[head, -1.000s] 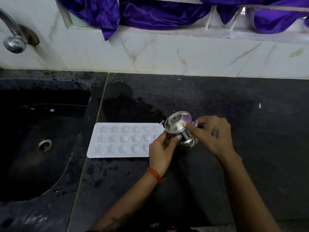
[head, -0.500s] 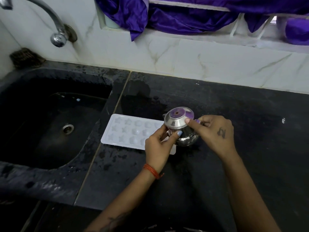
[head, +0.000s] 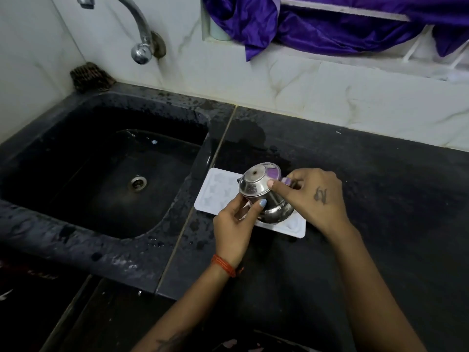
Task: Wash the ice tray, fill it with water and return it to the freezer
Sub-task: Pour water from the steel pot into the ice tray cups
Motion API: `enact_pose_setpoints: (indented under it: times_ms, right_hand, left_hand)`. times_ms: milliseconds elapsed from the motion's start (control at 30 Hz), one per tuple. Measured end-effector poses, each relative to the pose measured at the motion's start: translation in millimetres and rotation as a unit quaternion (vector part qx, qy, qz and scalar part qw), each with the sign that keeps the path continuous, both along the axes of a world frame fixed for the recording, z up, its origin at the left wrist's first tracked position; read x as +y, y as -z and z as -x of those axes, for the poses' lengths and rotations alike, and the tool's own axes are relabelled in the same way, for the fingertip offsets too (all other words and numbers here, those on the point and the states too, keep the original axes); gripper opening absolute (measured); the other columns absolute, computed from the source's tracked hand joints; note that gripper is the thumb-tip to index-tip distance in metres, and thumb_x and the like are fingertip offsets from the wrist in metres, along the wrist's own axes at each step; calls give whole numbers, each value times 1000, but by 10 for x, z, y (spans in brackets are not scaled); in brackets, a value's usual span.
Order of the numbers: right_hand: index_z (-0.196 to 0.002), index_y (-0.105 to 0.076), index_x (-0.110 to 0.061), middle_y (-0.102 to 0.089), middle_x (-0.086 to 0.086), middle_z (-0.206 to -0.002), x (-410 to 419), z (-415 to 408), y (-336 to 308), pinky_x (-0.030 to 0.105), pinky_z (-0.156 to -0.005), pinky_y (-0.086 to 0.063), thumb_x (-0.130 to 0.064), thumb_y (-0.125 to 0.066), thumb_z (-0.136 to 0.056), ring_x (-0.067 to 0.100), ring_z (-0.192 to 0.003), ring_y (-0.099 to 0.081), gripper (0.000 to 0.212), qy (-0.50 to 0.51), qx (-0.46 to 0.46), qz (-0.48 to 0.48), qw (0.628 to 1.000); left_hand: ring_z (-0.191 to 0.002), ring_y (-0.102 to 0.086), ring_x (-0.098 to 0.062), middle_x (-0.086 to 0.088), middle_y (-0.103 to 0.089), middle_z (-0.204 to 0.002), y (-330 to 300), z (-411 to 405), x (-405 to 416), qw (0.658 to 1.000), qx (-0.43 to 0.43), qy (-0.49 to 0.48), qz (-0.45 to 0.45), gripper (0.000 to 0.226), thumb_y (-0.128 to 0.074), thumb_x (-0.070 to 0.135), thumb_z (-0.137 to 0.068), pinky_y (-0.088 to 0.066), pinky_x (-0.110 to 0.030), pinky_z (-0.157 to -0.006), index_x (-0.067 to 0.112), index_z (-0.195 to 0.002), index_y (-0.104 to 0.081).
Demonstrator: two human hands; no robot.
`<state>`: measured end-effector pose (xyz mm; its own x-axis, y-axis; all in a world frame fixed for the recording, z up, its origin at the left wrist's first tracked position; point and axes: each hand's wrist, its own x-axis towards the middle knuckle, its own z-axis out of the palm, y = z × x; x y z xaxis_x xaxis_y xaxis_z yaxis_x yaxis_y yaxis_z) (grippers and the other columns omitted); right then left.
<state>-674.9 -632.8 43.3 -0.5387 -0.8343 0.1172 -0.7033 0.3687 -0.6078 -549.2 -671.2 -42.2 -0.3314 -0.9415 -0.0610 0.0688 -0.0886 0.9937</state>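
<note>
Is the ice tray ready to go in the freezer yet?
Not yet. The white ice tray lies on the wet black counter beside the sink, so washing looks finished. Right now the left hand and right hand tip a small steel pot over the tray, seemingly filling it. Carrying it to the freezer remains.

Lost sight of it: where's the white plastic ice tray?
White plastic ice tray lies on the black counter, right of the sink, under the tilted steel pot.
</note>
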Motion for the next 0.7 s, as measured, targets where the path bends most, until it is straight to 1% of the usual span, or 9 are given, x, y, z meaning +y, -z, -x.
enact_pose_setpoints:
  times_ms: [67, 133, 233, 333, 433, 567, 700]
  right_hand:
    - [-65, -69, -16, -65, 0, -57, -89, -90, -9, 31, -64, -50, -48, -66, -78, 15, -60, -62, 35, -8, 16, -12, 1000]
    - [-68, -69, -15, -67, 1, -60, -166, -164, -16, 34, -66, -51, -49, -65, -78, 17, -63, -63, 36, -15, 36, -22, 999]
    - [-72, -70, -13, -68, 3, -65, -255, -251, -34, 34, -68, -51, -50, -63, -79, 20, -68, -64, 38, -23, 61, -40, 997]
    - [-71, -69, -15, -67, 4, -66, -314, -319, -56, 32, -66, -49, -52, -62, -79, 22, -69, -63, 39, -20, 82, -57, 995]
    - [-70, -68, -15, -66, 4, -64, -354, -362, -62, 31, -64, -46, -52, -61, -79, 23, -69, -62, 39, -20, 101, -69, 992]
    - [-69, -67, -15, -64, 4, -64, -388, -391, -77, 30, -62, -43, -52, -60, -80, 24, -68, -61, 39, -18, 120, -70, 990]
    - [-68, -66, -14, -64, 4, -62, -413, -412, -80, 29, -59, -42, -52, -60, -80, 23, -65, -60, 40, -10, 134, -74, 988]
  left_hand:
    - [-99, -69, -9, 5, -74, -101, 15, -75, -48, 1000, 2, -4, -3, 30, -69, 22, -84, -53, -39, -93, 17, -113, -69]
    - [-98, -69, -10, 5, -74, -101, 36, -134, -86, 1000, 3, -9, -10, 29, -69, 23, -85, -53, -42, -94, 18, -113, -69]
    - [-100, -69, -13, 6, -74, -101, 76, -199, -128, 1000, 9, -6, -26, 31, -69, 35, -80, -52, -45, -94, 25, -109, -70]
    - [-102, -68, -14, 5, -74, -103, 106, -231, -166, 999, 11, -3, -36, 42, -67, 47, -74, -51, -47, -95, 25, -109, -69]
    - [-101, -68, -15, 3, -74, -103, 114, -247, -195, 999, 15, 1, -44, 43, -67, 47, -74, -51, -47, -95, 23, -109, -69]
    - [-102, -68, -15, 3, -74, -103, 116, -260, -229, 999, 13, 10, -45, 50, -64, 52, -72, -51, -47, -95, 22, -111, -69]
    - [-102, -68, -17, 1, -74, -103, 113, -260, -259, 998, 17, 19, -54, 48, -64, 53, -72, -51, -48, -95, 22, -109, -69]
